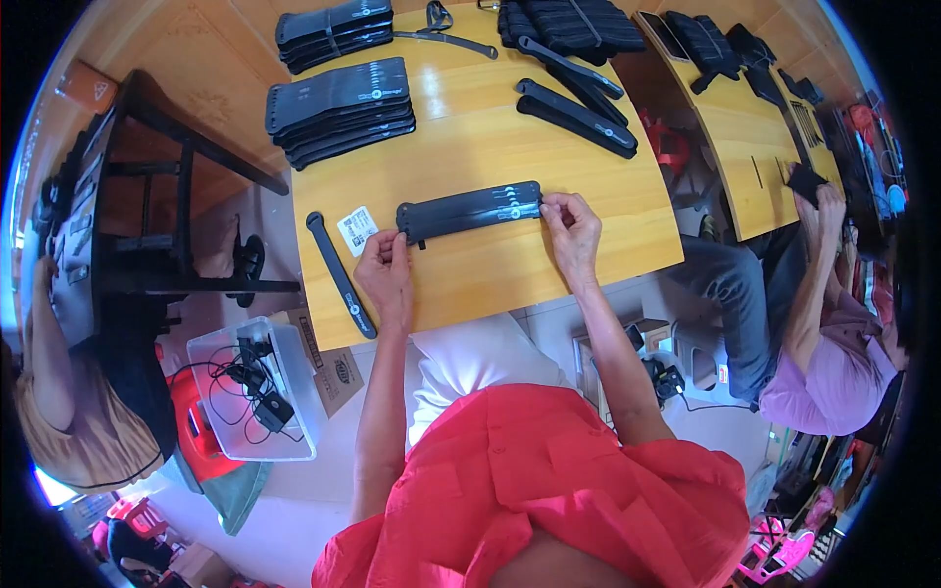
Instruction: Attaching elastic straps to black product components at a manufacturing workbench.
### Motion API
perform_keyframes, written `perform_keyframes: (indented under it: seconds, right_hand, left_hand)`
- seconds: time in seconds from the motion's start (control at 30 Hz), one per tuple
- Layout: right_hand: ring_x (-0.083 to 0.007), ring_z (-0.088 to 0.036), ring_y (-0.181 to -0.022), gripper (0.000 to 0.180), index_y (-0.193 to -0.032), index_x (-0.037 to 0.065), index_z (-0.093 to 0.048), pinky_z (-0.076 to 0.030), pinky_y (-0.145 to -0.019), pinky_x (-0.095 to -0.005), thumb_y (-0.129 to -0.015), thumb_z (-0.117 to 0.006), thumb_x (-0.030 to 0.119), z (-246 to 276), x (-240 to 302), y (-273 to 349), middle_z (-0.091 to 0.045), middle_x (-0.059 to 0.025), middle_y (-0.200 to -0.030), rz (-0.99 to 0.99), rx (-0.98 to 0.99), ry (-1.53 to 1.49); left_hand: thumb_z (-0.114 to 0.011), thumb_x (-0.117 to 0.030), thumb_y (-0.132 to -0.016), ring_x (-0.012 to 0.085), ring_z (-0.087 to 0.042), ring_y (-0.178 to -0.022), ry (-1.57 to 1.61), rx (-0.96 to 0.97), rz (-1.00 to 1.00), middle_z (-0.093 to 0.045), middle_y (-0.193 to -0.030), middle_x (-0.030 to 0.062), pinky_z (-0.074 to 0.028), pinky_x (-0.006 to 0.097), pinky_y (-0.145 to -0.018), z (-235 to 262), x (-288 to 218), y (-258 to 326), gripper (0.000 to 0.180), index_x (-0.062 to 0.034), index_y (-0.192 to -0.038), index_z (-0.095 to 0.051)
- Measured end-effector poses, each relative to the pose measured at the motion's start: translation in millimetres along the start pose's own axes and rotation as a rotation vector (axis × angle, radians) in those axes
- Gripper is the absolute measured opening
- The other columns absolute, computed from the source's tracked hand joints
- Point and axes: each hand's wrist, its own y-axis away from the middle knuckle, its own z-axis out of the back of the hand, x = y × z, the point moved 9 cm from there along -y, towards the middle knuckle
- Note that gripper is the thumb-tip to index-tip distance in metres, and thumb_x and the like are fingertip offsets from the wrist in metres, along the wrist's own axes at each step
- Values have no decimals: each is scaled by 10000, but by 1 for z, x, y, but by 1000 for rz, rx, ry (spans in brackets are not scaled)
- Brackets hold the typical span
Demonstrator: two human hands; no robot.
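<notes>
A flat row of black straps (466, 213) with rounded ends and white print lies across the yellow table in front of me. At its left end, the thumb and fingertips of my left hand (385, 276) are pinched together on the edge. My right hand (572, 235) pinches the opposite end in the same way. A small dark tab pokes out below the row near my left fingers. Beside my left hand lie a single black strap (338, 274), running toward the near edge, and a white printed label (356, 229).
Stacks of black straps (338, 96) and bundles (573, 27) line the table's far side, with loose straps (576, 120) at right. A plastic bin (312, 436) of cables stands on the floor at left. People work on both sides, one at another yellow table (750, 186).
</notes>
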Motion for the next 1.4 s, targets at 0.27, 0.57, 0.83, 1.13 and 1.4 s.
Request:
perform_keyframes:
  seconds: [0.27, 0.57, 0.83, 1.13, 1.4]
  right_hand:
    - [-49, -477, -632, 59, -854, 3, -623, -408, -578, -185, -798, -643, -1, 0, -1, 0, -565, 15, -735, 3, -9, -7]
    - [-48, -486, -627, 55, -858, 3, -615, -421, -585, -185, -807, -633, -2, 0, 0, -1, -574, 12, -717, 0, -9, 4]
    - [-55, -488, -611, 49, -856, 5, -618, -424, -576, -195, -807, -626, 3, 0, -2, -3, -579, 4, -707, 4, -12, 60]
    - [-60, -494, -594, 43, -847, -3, -624, -427, -556, -208, -806, -629, 9, 1, 0, -3, -585, -6, -687, 33, -34, 102]
    - [-86, -512, -583, 51, -850, -4, -624, -438, -555, -227, -804, -630, 17, 1, 4, -3, -590, -34, -681, 47, -46, 146]
  left_hand:
    - [-623, -40, -823, 62, -534, -594, -14, -43, -22, -601, -685, 23, -431, 203, -536, 3, 6, -2, 64, 12, -859, -625]
    - [-624, -36, -821, 52, -507, -546, -21, -52, -19, -575, -631, 5, -412, 198, -511, 2, 2, -2, 52, 12, -843, -625]
    - [-624, -34, -822, 51, -504, -564, -28, -37, -25, -573, -649, 7, -411, 198, -515, 0, 0, -1, 59, 15, -855, -625]
    - [-625, -35, -820, 62, -508, -579, -60, -36, -42, -578, -664, 12, -423, 208, -535, 1, 3, -2, 63, 13, -860, -623]
    - [-637, -57, -810, 76, -531, -578, -90, -30, -46, -593, -661, 33, -437, 217, -549, 0, 4, -4, 78, 10, -846, -618]
